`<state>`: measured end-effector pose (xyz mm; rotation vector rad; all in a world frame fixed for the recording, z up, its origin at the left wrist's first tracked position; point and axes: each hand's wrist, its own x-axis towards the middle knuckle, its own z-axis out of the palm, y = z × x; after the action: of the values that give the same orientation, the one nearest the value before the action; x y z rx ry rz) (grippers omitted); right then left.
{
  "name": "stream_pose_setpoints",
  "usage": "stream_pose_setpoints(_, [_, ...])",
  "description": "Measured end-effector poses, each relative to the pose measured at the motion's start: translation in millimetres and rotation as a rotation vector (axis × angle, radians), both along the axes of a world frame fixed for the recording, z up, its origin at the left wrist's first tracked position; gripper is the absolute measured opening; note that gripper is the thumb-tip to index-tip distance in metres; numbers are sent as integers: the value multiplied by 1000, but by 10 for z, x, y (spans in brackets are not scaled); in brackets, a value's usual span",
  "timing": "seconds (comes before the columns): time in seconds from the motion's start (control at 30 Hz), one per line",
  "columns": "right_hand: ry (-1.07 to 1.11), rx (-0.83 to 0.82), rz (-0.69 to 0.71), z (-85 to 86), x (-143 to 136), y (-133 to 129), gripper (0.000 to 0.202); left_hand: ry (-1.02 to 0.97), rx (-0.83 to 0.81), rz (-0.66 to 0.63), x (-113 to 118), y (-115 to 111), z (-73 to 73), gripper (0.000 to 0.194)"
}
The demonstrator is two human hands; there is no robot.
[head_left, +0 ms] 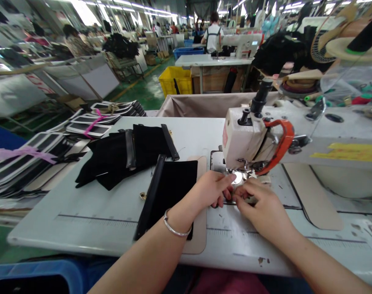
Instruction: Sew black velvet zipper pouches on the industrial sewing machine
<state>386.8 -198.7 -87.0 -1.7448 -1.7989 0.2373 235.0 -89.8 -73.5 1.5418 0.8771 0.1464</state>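
Two bare hands meet under the head of the sewing machine (243, 136), L hand (214, 188) w/ fingers bent and index at the shiny metal plate (238, 177), R hand (262, 204) w/ thumb and fingers drawn close just beside it. Can't tell if either grips anything, b/c the fingertips hide the spot; a small part or thread end could be pinched, but that's a guess. Progress, as far as it shows: prob. mid-batch. Black panel (181, 175) lies flat, left of L hand and partly under that forearm, w/ a dark strip (152, 185) already along its far-left edge; whether it's stitched down, can't tell. Farther left of L hand, the black pieces (112, 157) sit in an overlapping pile w/ similar bands, approx. two visible, so some look equally far along; no. left to do is unclear. As for looks: panel is matte, plain, straight-edged, w/ a slightly shinier strip; it rests on a beige board (201, 228) w/ rounded corners, which shows between panel and L hand. Small gold-coloured bit (142, 196) lies left of L hand, just beside the strip. Bundled frames (23, 163), tied w/ pinkish ribbon, are stacked well off to L hand's left.
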Motion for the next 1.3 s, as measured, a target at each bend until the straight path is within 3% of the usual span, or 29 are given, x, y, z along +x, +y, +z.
stream_pose_setpoints(0.13, [-73, -19, 132, 48, 49, -56, 12, 67, 62, 16, 70, -57, 10, 19])
stream_pose_setpoints(0.3, [-353, -15, 161, -56, 214, 48, 38, 81, 48, -35, -42, -14, 44, 24])
stream_pose_setpoints(0.37, [-418, -9, 155, -103, 228, 71, 39, 96, 98, 2, -92, 39, 47, 22])
stream_pose_setpoints(0.5, [-435, 8, 126, -144, 192, 82, 41, 131, 444, 127, -91, 135, -6, 15])
stream_pose_setpoints(0.6, [-429, 20, 129, -156, 178, 93, 43, 201, 777, 172, -14, 189, -103, 14])
stream_pose_setpoints(0.7, [-395, 45, 142, -190, 215, 107, 40, 223, 996, 212, 60, 242, -173, 16])
stream_pose_setpoints(0.77, [-354, 72, 163, -204, 252, 101, 36, 177, 1061, 247, 53, 264, -122, 23])
stream_pose_setpoints(0.87, [-280, 121, 213, -146, 234, 35, 31, 70, 1093, 266, -129, 216, 153, 33])
stream_pose_setpoints(0.97, [-182, 130, 375, 9, 37, -125, 34, 82, 1106, 132, -530, 23, 470, 27])
stream_pose_setpoints(1.03, [-109, 61, 563, 89, -174, -254, 43, 169, 1122, -39, -861, -157, 537, 28])
stream_pose_setpoints(1.13, [-115, -38, 726, 55, -468, -397, 62, 330, 1156, -295, -1312, -403, 362, 39])
stream_pose_setpoints(1.23, [-179, -16, 685, -90, -577, -440, 60, 423, 1156, -417, -1546, -534, 92, 69])
stream_pose_setpoints(1.3, [-211, 10, 630, -146, -522, -434, 51, 411, 1159, -453, -1525, -546, -20, 70])
